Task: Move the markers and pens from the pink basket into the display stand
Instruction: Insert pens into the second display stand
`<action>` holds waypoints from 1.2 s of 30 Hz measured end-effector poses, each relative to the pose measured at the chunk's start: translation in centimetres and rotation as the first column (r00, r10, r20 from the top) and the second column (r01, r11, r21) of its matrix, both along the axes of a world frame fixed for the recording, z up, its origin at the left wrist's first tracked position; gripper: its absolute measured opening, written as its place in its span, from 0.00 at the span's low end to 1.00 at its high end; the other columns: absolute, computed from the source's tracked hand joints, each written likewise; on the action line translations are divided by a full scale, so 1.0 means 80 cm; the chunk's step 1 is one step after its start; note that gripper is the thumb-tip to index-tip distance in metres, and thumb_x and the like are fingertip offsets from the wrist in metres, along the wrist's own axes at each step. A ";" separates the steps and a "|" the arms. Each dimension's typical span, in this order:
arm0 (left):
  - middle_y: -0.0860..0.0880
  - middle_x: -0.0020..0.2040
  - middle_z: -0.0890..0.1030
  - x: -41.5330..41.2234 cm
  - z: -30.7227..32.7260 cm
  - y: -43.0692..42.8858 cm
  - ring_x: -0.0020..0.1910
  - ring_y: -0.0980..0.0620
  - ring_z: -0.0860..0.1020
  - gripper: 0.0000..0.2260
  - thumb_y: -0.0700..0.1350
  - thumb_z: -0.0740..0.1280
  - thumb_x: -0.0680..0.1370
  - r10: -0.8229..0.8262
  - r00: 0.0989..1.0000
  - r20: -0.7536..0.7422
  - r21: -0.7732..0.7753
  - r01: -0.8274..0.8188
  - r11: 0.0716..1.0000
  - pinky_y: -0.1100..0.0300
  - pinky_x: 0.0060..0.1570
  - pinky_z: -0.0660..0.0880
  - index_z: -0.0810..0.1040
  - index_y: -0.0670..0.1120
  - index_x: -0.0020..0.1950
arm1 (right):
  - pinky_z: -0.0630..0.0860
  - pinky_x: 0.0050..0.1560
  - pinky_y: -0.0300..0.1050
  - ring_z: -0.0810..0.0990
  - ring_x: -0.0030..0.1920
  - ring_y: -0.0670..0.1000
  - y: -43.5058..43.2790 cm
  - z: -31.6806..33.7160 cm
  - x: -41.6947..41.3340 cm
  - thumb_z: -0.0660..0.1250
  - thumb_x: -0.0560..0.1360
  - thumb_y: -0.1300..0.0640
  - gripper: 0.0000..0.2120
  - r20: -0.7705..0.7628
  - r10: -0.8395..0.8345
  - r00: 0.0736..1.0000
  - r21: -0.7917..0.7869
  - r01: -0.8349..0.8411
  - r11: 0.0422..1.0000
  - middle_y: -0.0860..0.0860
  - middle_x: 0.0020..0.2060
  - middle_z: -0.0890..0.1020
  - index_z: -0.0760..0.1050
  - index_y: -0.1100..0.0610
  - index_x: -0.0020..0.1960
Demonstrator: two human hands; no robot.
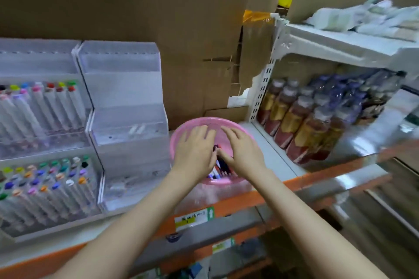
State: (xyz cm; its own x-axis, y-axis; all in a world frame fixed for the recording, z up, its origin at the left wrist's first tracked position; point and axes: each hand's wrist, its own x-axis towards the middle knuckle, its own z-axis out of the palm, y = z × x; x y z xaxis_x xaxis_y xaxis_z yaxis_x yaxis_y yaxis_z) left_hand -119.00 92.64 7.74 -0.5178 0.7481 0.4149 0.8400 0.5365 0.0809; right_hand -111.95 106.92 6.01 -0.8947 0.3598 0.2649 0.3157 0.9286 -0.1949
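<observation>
Pink basket point(181, 136); orange shelf edge point(317, 179); clear stand point(127, 97).

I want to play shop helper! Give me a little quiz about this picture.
1. True or false: the left hand and the right hand are both over the pink basket.
2. What stands to the right of the basket? A) bottles B) books C) shoes
3. Fill in: the pens in the basket must go into the display stand, which stands on the basket's ___ side.
Key: 1 true; 2 A; 3 left.
</observation>
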 end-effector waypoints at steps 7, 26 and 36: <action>0.45 0.64 0.71 -0.029 -0.047 0.040 0.63 0.44 0.70 0.21 0.54 0.62 0.77 0.139 0.966 0.220 -0.300 -0.068 0.952 0.50 0.57 0.70 0.68 0.46 0.67 | 0.72 0.58 0.50 0.72 0.65 0.57 0.021 -0.013 -0.017 0.63 0.77 0.46 0.28 0.218 -0.002 0.976 -0.056 0.015 0.998 0.54 0.67 0.70 0.61 0.52 0.74; 0.42 0.57 0.73 -0.057 -0.057 0.043 0.52 0.45 0.75 0.15 0.46 0.73 0.72 0.320 0.806 0.498 -0.292 -0.191 0.937 0.54 0.51 0.75 0.75 0.44 0.56 | 0.65 0.37 0.46 0.72 0.41 0.53 0.024 -0.042 -0.056 0.67 0.74 0.57 0.07 0.311 0.088 0.946 -0.416 0.052 0.908 0.52 0.39 0.76 0.69 0.56 0.44; 0.45 0.49 0.75 -0.060 -0.048 0.041 0.43 0.48 0.73 0.24 0.37 0.73 0.69 0.270 0.728 0.631 -0.221 -0.165 0.961 0.57 0.37 0.69 0.68 0.42 0.61 | 0.62 0.34 0.47 0.71 0.37 0.53 0.025 -0.049 -0.058 0.66 0.75 0.54 0.15 0.317 0.092 0.944 -0.426 0.055 0.903 0.50 0.32 0.72 0.65 0.54 0.33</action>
